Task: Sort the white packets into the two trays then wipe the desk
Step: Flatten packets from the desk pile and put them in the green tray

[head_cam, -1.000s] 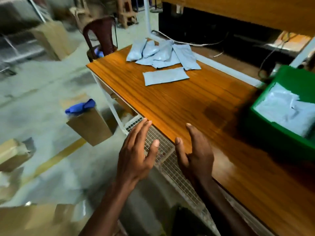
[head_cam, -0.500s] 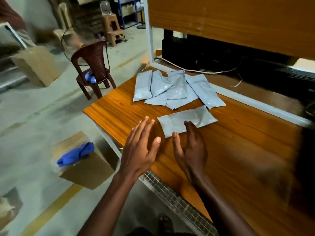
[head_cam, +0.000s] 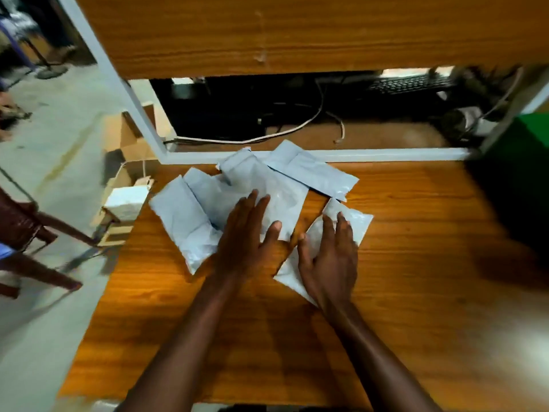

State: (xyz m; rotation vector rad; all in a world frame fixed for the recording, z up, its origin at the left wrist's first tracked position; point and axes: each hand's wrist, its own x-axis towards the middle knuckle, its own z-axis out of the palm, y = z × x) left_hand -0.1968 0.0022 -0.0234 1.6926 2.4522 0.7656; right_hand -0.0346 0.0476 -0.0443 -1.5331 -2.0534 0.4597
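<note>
Several white packets lie in an overlapping pile (head_cam: 246, 188) at the back left of the wooden desk (head_cam: 416, 263). My left hand (head_cam: 246, 242) lies flat, fingers spread, on the near edge of that pile. A single packet (head_cam: 350, 221) rests apart, just right of the pile, and my right hand (head_cam: 329, 260) presses flat on it with fingers extended. Neither hand has closed around a packet. A green tray (head_cam: 528, 135) shows only as a dark green edge at the far right.
A white frame rail (head_cam: 326, 156) runs along the desk's back edge, with cables and a keyboard (head_cam: 407, 84) behind it under a wooden shelf (head_cam: 297, 31). A red-brown chair (head_cam: 20, 227) and cardboard boxes (head_cam: 130, 138) stand on the floor to the left.
My view has swung left and closer to the pile. Both hands moved forward over the desk; the left reached the pile and the right landed on the single packet.
</note>
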